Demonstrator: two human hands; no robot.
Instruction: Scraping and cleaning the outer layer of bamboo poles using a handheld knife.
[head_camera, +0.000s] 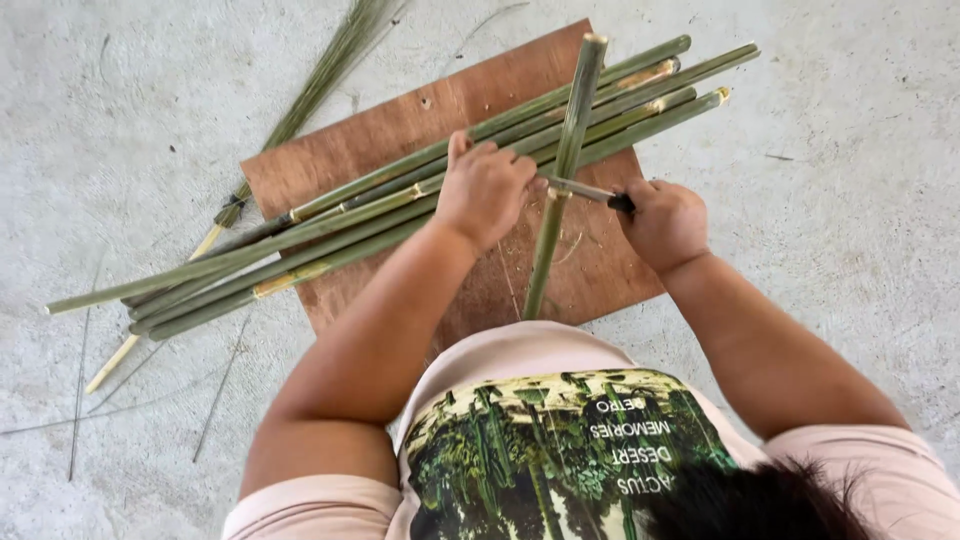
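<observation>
overhead, left hand (484, 190) steadies upright stalk (566, 150); right hand (665, 222) grips knife (590, 191).

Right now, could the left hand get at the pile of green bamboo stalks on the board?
Probably yes. The left hand grips the upright stalk directly above the pile of bamboo stalks on the plywood board; nothing lies between, though it would have to let go first.

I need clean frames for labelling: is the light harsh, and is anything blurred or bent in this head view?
Head view: soft, even daylight with only faint shadows under the bamboo stalks and no glare on the concrete floor; left hand, right hand and knife are fairly sharp; the wide lens makes the forearms loom large near the bottom edge.
</observation>
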